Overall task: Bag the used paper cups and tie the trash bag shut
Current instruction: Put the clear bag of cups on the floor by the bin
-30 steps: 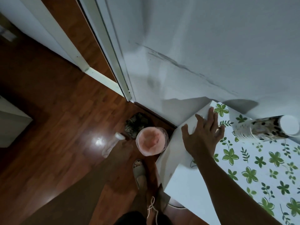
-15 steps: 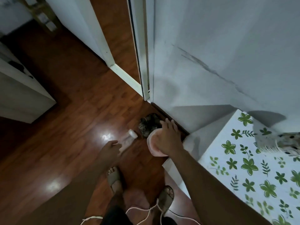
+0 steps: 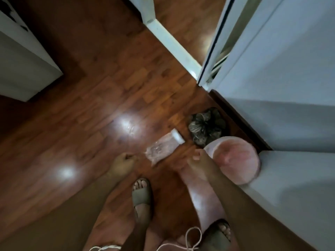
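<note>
Right hand [image 3: 196,158] curls at the rim of the pink bin [image 3: 235,142]; gripping or touching, we cannot tell. Left hand [image 3: 122,163] curled, seemingly empty. Bin stands at the wall-side edge of the floor [image 3: 90,124]; we judge the liner is wanted for cups.

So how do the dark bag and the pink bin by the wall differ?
The dark bag is crumpled and bunched; the pink bin is round and smooth. The bag looks smaller than the bin. The right hand is at the bin's rim, none near the bag. Both sit on the floor.
</note>
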The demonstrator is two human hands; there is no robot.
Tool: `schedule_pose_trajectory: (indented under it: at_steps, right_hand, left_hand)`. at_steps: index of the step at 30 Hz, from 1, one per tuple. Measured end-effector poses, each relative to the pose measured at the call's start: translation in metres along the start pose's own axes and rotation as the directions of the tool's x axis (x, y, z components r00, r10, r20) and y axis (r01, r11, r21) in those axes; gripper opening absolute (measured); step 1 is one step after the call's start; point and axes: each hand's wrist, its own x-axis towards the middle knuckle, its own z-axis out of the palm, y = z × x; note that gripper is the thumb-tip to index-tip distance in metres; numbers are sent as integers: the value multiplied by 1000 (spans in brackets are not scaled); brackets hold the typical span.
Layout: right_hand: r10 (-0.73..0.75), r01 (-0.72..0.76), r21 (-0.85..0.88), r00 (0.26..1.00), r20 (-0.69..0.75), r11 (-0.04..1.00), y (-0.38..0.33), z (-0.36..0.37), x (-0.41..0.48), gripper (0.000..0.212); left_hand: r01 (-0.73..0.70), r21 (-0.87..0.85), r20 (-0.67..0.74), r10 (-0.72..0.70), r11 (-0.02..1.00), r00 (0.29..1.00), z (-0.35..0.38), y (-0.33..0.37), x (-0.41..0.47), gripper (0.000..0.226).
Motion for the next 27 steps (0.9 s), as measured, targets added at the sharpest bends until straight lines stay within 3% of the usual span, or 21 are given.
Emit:
schedule_pose_trajectory:
  at_steps: [3,5,7,9,13,16,18,21,23,27]
  right_hand:
    - [-19,17,53,999,32,998,17,50,73,34]
    - [-59,58,57,998,8,997,35,77,120,42]
    - [-90,90,12,996,2,996,32,97,153,49]
    - [-81,83,-70,996,26,994,30,111,186,38]
    - [-118,102,-171,989,-84,980,39,132,262,38]
    - [-105,93,-202,993,-51,975,50,151,298,35]
    - [-112,104,-184,993,-31,977,59,161,307,41]
    - [-157,150,-108,986,-62,983,72,173,296,36]
    - [-190,181,-95,976,-106,979,77,172,275,29]
    - [-202,226,31,915,-350,974,69,138,209,13]
  left_hand:
    - [78,22,-16,-78,997,997,8,-42,82,9]
    - [101,21,11,-102,995,995,18,-65,121,11]
    - [118,-6,46,-118,993,992,35,-86,159,17]
    - [163,-68,77,-158,984,984,54,-105,192,9]
    - [206,-68,163,-193,976,967,88,-126,236,26]
    - [252,8,234,-247,968,940,106,-130,260,36]
    - [284,-44,247,-265,958,932,117,-129,272,38]
    - [289,-184,181,-256,940,950,119,-128,272,23]
    - [253,-227,107,-234,940,966,112,-130,261,30]
    - [19,-53,-89,-24,998,996,81,-107,206,29]
